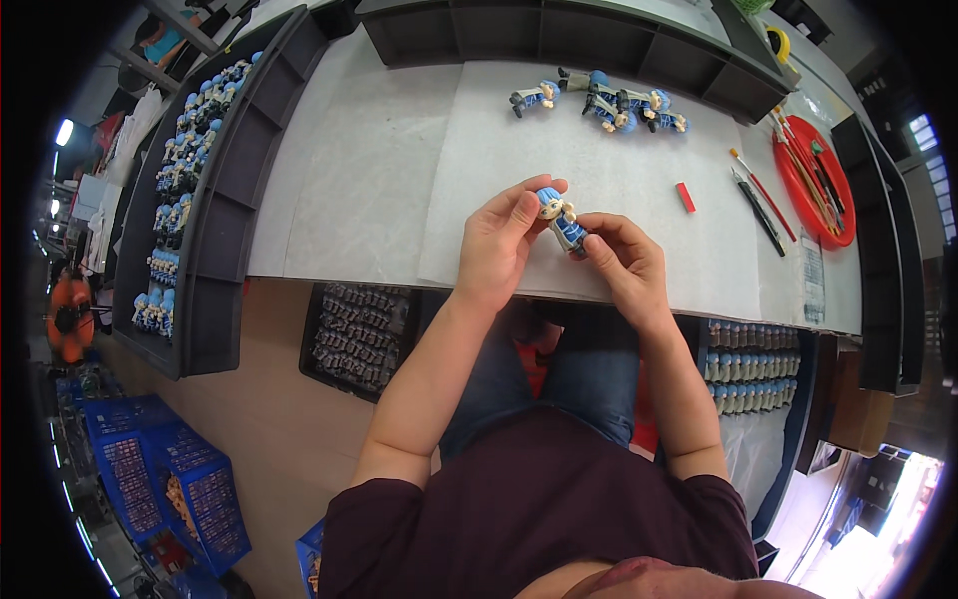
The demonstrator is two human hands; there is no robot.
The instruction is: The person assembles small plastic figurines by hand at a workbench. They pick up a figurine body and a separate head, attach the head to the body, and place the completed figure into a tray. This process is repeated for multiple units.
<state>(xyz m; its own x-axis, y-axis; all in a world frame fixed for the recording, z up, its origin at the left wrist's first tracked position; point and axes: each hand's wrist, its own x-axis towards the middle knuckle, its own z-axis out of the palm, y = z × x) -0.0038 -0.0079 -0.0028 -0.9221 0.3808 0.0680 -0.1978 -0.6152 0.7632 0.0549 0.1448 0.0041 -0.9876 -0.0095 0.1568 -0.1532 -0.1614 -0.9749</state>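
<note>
Centrally, a blue-haired figurine (566,230) slants from 11 to 5 o'clock, left hand (496,245) pinching its head, right hand (633,268) its lower end.

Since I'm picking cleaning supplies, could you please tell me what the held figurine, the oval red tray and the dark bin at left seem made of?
Figurine: probably painted plastic or resin, fairly smooth, from its moulded hair and blue-and-white colouring.
Red tray: likely smooth plastic, given its even colour and rounded shape.
Dark bin: probably matte plastic, judging by its moulded-looking ribs.
</note>
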